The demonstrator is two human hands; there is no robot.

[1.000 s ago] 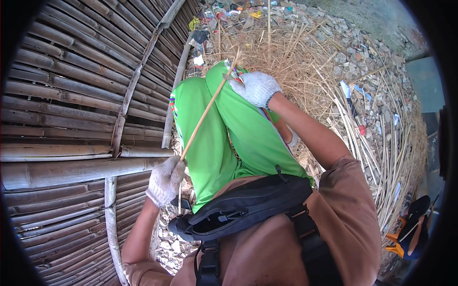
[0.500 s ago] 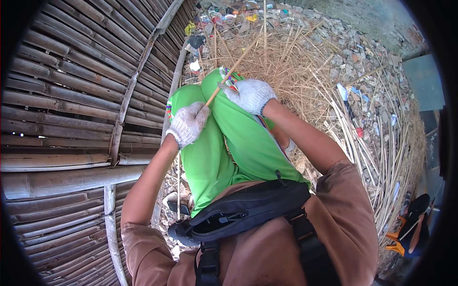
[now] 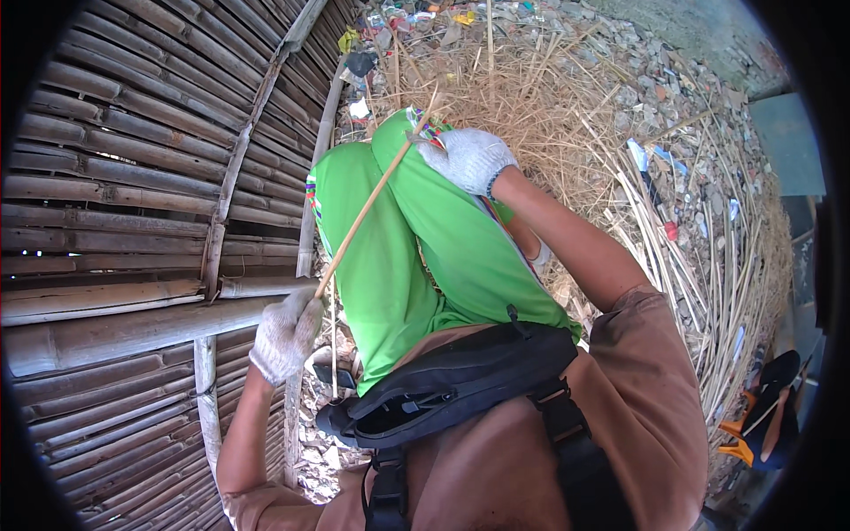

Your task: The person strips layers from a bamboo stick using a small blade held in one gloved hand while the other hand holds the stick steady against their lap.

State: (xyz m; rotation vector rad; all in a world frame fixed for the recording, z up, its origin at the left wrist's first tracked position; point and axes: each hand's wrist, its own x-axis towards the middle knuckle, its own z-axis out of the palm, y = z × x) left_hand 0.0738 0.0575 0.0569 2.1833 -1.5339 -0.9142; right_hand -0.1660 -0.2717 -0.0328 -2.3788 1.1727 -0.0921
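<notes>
Head view: I note the thin bamboo strip (image 3: pixel 372 199) running diagonally across the green trousers (image 3: pixel 416 257), lower end at the left hand (image 3: pixel 285 334), upper end passing the right hand (image 3: pixel 467 159). Both hands wear white knit gloves. Left fingers are curled tight around the strip's lower end, beside the bamboo wall (image 3: pixel 133 221). Right fingers are closed at the knee, the strip just beside their tips; I cannot tell whether they pinch it. Dry straw (image 3: pixel 567 97) covers the ground beyond.
</notes>
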